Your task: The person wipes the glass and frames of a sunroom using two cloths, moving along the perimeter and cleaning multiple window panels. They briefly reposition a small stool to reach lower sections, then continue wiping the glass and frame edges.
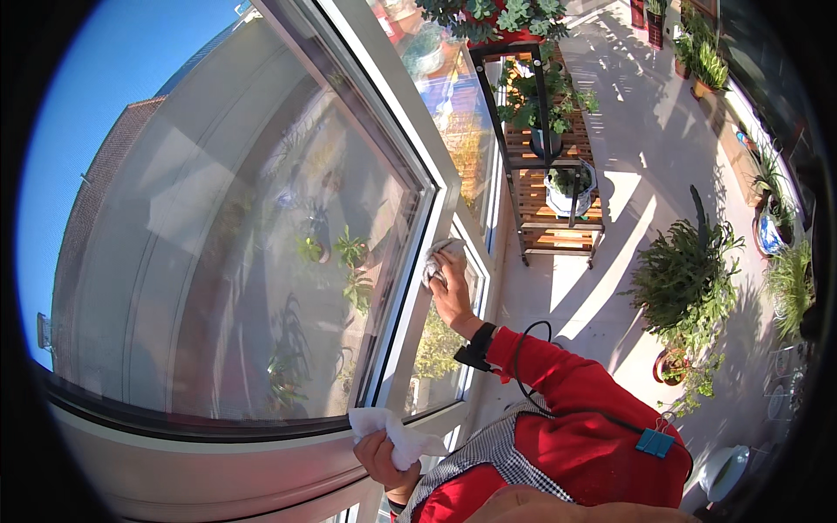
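Note:
My right hand (452, 294) holds a crumpled greyish-white cloth (434, 265) against the pale metal window frame (418, 287). The fingers bend over the cloth, close to the corner of the large window pane (248, 261). Lower down, my left hand (382, 461) grips a folded white cloth (399, 435). Part of that cloth hangs out past the fingers, in front of the frame's lower rail (261, 467). Reflections of plants and a view of a building show in the glass. A black band with a small device (480, 346) sits on my right wrist.
A slatted wooden plant stand (562, 238) with a black metal frame holds potted plants near the window. A large bushy plant (680, 281) and a trailing potted plant (673, 366) stand on the pale floor (588, 327). A black cable (516, 359) loops beside my right sleeve.

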The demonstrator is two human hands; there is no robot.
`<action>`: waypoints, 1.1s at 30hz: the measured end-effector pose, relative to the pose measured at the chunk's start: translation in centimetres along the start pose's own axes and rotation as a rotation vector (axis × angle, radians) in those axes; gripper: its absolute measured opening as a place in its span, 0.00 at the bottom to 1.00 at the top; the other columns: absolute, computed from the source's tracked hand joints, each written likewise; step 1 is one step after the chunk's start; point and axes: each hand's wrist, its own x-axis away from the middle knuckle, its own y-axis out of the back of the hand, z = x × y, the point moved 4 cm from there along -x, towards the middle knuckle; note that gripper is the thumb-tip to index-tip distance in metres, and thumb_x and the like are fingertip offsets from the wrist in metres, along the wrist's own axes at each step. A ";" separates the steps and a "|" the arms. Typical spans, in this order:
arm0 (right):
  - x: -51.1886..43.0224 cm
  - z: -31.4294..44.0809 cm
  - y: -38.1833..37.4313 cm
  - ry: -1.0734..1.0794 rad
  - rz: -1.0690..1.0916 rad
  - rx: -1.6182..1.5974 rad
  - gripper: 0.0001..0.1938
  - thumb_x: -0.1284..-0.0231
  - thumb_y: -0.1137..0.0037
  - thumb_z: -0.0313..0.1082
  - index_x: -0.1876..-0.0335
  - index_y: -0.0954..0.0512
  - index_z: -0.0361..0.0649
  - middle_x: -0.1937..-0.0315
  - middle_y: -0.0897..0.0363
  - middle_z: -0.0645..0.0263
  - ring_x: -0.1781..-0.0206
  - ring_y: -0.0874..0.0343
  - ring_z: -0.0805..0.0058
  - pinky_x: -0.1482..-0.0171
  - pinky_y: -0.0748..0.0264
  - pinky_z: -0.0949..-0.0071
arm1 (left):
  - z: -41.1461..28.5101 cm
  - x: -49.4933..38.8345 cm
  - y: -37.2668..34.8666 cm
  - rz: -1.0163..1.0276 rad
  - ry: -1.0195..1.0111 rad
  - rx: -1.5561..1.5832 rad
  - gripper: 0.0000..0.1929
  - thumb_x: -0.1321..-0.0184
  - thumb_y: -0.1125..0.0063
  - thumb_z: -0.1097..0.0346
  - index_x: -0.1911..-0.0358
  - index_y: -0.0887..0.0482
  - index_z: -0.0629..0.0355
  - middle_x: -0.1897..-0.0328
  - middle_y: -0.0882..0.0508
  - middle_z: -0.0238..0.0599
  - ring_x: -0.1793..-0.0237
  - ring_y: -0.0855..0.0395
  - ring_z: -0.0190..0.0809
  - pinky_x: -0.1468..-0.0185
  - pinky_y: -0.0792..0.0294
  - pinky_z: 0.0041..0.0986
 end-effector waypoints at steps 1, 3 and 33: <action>2.1 1.4 0.0 0.002 0.022 -0.080 0.24 0.37 0.45 0.23 0.33 0.27 0.35 0.33 0.31 0.49 0.30 0.32 0.47 0.27 0.35 0.58 | 0.1 0.7 1.4 0.012 -0.002 -0.005 0.24 0.57 0.35 0.70 0.52 0.22 0.59 0.49 0.19 0.48 0.50 0.22 0.56 0.45 0.30 0.51; 7.0 4.0 0.1 -0.094 0.174 -0.137 0.25 0.37 0.43 0.24 0.32 0.26 0.36 0.31 0.33 0.50 0.27 0.34 0.48 0.26 0.37 0.59 | -0.1 2.1 4.3 0.046 -0.028 -0.016 0.24 0.57 0.34 0.68 0.52 0.22 0.60 0.49 0.19 0.48 0.50 0.22 0.56 0.45 0.30 0.51; 6.3 2.1 1.4 -0.030 0.331 -0.254 0.23 0.48 0.47 0.15 0.44 0.18 0.42 0.41 0.27 0.54 0.37 0.25 0.53 0.36 0.25 0.62 | 1.2 -0.1 13.7 -0.283 -0.140 -0.621 0.20 0.35 0.31 0.63 0.48 0.24 0.67 0.50 0.19 0.53 0.53 0.20 0.55 0.49 0.24 0.50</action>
